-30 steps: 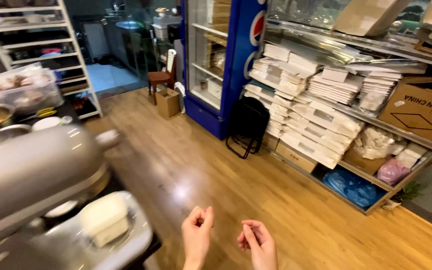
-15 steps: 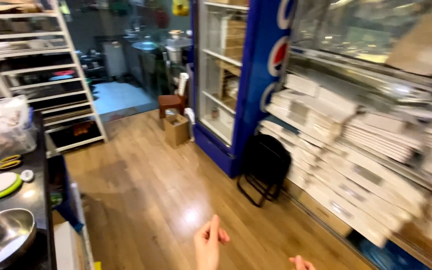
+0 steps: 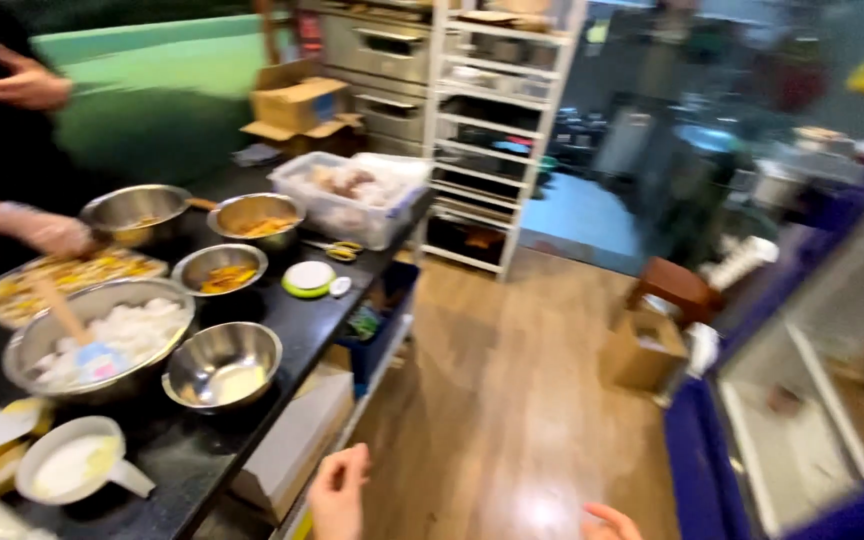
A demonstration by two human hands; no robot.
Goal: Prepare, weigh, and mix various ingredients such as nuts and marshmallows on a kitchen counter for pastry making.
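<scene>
Black counter [image 3: 282,350] | steel bowl [image 3: 222,365] up-left of hands | left hand [image 3: 337,495], right hand [image 3: 607,522] open, empty

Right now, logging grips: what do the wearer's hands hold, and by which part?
Nothing: the left hand and right hand are both empty over the wooden floor.

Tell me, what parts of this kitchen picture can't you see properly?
- Head view: the left hand and right hand are cut off by the bottom edge; only fingers show, empty.
- The co-worker's gloved hand is motion-blurred, so whatever it holds cannot be told.
- The food in the clear plastic tub is blurred.
- The back room behind the white shelf rack is dark and smeared.
</scene>
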